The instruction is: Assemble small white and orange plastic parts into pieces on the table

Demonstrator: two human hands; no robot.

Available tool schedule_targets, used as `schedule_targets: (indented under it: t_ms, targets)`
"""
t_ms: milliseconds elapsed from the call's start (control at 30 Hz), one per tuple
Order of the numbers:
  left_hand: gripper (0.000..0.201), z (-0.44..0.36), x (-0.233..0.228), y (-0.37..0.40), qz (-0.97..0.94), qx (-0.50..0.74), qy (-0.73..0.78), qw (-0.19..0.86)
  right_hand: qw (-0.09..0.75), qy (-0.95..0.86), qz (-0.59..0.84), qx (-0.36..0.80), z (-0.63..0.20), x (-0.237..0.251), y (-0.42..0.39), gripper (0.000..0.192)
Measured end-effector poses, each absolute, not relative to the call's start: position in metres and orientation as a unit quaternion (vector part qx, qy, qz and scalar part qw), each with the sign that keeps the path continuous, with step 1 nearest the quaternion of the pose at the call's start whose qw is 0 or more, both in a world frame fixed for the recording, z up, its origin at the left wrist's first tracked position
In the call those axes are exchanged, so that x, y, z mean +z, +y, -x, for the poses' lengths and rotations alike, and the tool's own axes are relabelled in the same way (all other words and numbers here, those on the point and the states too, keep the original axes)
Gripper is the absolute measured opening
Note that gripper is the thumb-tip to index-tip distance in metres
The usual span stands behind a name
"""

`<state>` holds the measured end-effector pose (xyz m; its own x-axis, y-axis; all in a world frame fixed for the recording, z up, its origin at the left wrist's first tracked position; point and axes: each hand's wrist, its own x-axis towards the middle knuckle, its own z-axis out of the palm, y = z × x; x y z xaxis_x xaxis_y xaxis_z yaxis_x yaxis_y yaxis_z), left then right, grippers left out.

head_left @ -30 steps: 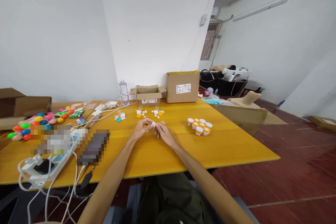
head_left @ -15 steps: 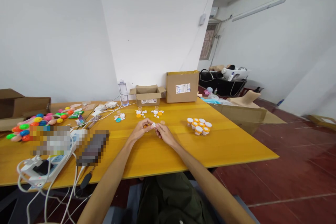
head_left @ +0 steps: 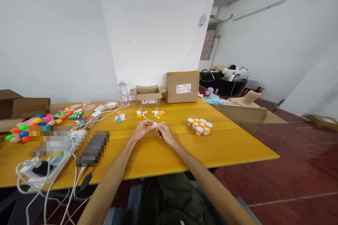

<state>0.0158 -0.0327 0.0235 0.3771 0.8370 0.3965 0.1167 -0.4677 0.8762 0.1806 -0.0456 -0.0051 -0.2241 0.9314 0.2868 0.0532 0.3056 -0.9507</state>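
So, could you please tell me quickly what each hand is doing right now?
Left hand: fingers pinched on the small white plastic piece.
Right hand: fingertips pinched on the same piece.

No writing can be read. The tall cardboard box at the far edge of the surface bears a white label with dark print, too small to make out. The low open box just beside it carries a white strip label, likewise illegible.
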Motion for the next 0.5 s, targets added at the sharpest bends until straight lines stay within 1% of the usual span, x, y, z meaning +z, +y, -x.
schedule_targets:
  t_ms: [133, 267, 500]
  targets:
    - [0.022, -0.016, 0.02, -0.029, -0.748, 0.454, 0.341, 0.344, 0.491, -0.633, 0.391, 0.454, -0.18, -0.007, -0.044, 0.055]
    - [0.016, -0.015, 0.017, -0.027, -0.767, 0.453, 0.347, 0.295, 0.501, -0.625, 0.397, 0.448, -0.179, -0.006, -0.046, 0.059]
    - [0.009, -0.019, 0.008, -0.029, -0.806, 0.411, 0.374, 0.204, 0.599, -0.576, 0.408, 0.378, -0.182, -0.004, -0.048, 0.06]
